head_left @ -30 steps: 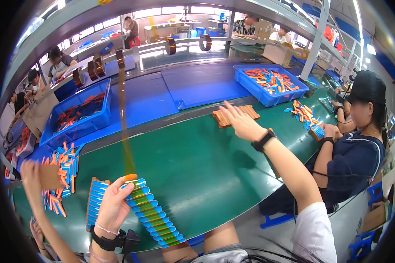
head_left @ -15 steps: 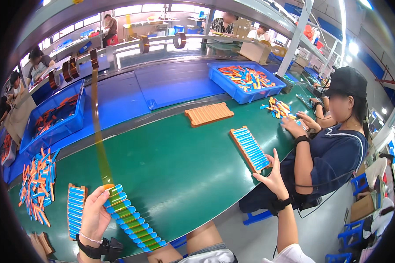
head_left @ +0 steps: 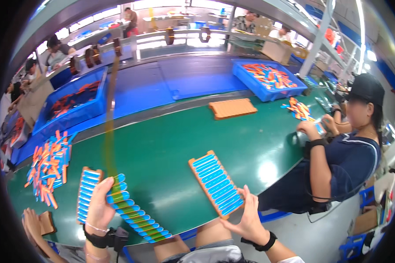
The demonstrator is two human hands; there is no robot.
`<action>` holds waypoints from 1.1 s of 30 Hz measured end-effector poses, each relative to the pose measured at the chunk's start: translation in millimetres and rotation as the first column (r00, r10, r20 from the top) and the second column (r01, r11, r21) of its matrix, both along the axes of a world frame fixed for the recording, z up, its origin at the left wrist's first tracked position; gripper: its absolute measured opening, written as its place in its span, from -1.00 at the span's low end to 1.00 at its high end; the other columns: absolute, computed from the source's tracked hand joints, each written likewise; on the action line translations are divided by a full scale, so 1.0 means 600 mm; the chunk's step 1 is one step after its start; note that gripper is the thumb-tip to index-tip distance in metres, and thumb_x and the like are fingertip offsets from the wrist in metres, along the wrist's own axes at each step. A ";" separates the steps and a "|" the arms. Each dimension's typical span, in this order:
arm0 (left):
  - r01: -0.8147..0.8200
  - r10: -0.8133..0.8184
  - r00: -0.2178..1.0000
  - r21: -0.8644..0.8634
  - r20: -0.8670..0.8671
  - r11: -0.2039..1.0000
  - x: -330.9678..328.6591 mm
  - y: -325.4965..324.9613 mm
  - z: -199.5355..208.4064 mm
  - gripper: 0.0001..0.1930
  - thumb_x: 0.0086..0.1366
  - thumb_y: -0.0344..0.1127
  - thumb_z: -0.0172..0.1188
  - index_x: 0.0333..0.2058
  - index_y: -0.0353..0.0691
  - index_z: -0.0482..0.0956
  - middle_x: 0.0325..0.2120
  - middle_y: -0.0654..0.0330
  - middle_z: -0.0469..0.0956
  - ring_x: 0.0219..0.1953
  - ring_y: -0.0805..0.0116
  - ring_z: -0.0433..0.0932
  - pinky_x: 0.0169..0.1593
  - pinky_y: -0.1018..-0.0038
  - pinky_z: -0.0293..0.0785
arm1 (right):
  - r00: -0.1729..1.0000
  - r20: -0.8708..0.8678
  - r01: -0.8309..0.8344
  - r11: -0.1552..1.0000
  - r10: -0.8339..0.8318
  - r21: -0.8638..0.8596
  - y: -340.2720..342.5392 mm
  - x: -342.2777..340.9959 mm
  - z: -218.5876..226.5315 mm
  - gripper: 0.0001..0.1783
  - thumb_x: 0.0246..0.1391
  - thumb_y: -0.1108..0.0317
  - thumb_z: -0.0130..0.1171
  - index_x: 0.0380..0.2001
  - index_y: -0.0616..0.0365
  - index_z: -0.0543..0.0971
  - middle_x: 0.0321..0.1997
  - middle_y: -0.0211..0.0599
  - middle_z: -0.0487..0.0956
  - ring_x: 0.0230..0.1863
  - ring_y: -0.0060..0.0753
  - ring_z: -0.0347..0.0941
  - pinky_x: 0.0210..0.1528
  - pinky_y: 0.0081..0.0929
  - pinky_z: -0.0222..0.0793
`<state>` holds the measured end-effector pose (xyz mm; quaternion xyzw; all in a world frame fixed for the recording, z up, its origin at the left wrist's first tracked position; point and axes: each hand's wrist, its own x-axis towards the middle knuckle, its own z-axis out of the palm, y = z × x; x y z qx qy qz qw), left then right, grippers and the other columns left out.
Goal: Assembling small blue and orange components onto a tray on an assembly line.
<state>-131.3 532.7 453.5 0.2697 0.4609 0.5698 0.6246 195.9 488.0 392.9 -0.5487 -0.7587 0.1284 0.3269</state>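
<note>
My left hand (head_left: 102, 202) is closed on the top end of a row of blue strips (head_left: 138, 215) joined by yellow see-through tape. From there the tape (head_left: 109, 131) runs up to an amber tape roll (head_left: 117, 47) on the overhead rail. The row slants down toward the table's front edge. With thumb and fingers, my right hand (head_left: 249, 218) grips the near right end of an orange grooved tray (head_left: 192, 166), which holds a line of blue strips (head_left: 217, 182). Beside my left wrist lies another orange tray (head_left: 98, 174) filled with blue strips.
Loose orange and blue strips (head_left: 50, 166) are heaped at left. An orange grooved tray (head_left: 232, 108) lies farther back. Blue bins (head_left: 272, 93) (head_left: 70, 120) with strips line the far side. A co-worker (head_left: 355, 153) sits at right; another person's hand (head_left: 33, 223) touches a brown block (head_left: 47, 222) at lower left.
My right hand has brought the filled tray left and nearer, toward the taped row. My left hand keeps its hold. Another person's hand has appeared at lower left, and the view has shifted.
</note>
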 end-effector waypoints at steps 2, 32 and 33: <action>-0.083 0.081 0.995 0.029 0.059 0.996 -0.001 -0.006 0.006 -0.75 0.14 -0.35 0.06 -0.18 -0.18 0.34 -0.45 0.27 0.46 -0.41 0.50 0.43 -0.42 0.54 0.40 | 0.996 0.001 -0.085 0.995 0.085 0.047 0.000 -0.054 -0.003 0.10 -0.44 0.21 0.36 0.08 0.48 -0.07 -0.01 0.06 0.20 -0.04 0.01 0.12 -0.02 -0.17 0.01; 0.055 0.064 0.916 0.283 -0.397 0.958 0.187 -0.168 -0.100 -0.91 0.05 -0.45 0.16 -0.51 -0.32 0.43 -0.55 0.28 0.40 -0.54 0.63 0.31 -0.51 0.69 0.23 | 0.609 -0.770 -0.718 0.546 0.191 -0.432 0.018 -0.092 0.016 -0.85 -0.02 0.40 0.11 -0.41 0.26 0.45 -0.48 -0.52 0.43 -0.49 -0.81 0.23 -0.49 -0.79 0.14; 0.042 0.105 0.910 0.342 -0.401 0.939 0.202 -0.188 -0.128 -0.90 0.04 -0.45 0.17 -0.50 -0.32 0.43 -0.56 0.27 0.40 -0.54 0.60 0.31 -0.52 0.68 0.22 | 0.637 -0.744 -0.703 0.547 0.202 -0.454 0.001 -0.079 0.008 -0.86 -0.02 0.40 0.11 -0.41 0.26 0.45 -0.49 -0.51 0.43 -0.49 -0.80 0.24 -0.50 -0.78 0.13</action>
